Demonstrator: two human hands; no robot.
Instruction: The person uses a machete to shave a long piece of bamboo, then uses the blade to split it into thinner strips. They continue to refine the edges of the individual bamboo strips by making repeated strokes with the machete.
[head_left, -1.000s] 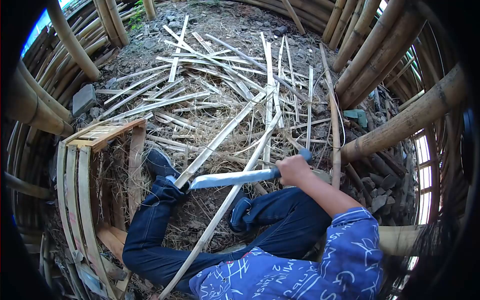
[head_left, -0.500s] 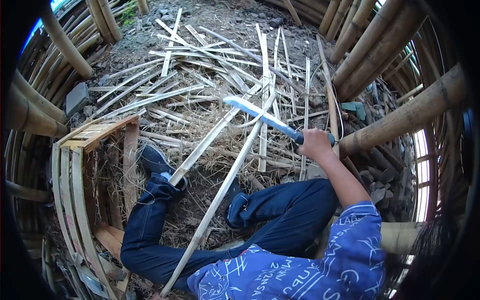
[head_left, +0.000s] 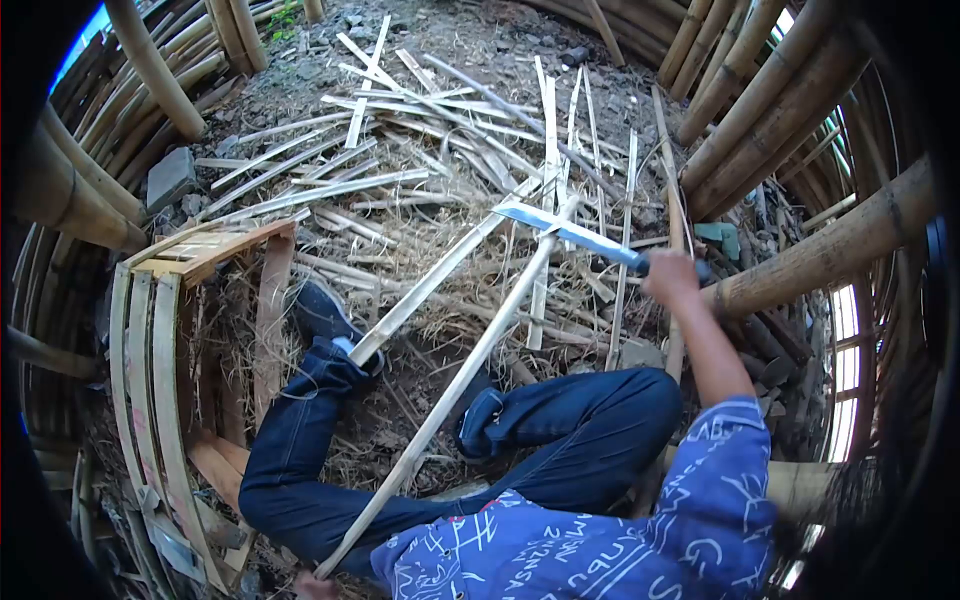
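My right hand is wrapped round the dark handle of a long knife. Its blade points to the left and lies across the far end of a long bamboo strip, touching it or just above it. That strip slants from the bottom left, over my thigh, up to the blade. At the bottom edge my left hand, partly cut off, holds the strip's near end. Beside it, another split bamboo piece leans from my shoe up to the pile.
Bamboo strips and fibrous shavings cover the ground ahead. A wooden crate stands on the left, with a grey block behind it. Thick bamboo poles line the right side. My legs are bent in front.
My right hand and the knife have shifted right and slightly down in the view. The far end of the held strip has also moved right. The surroundings have shifted slightly right.
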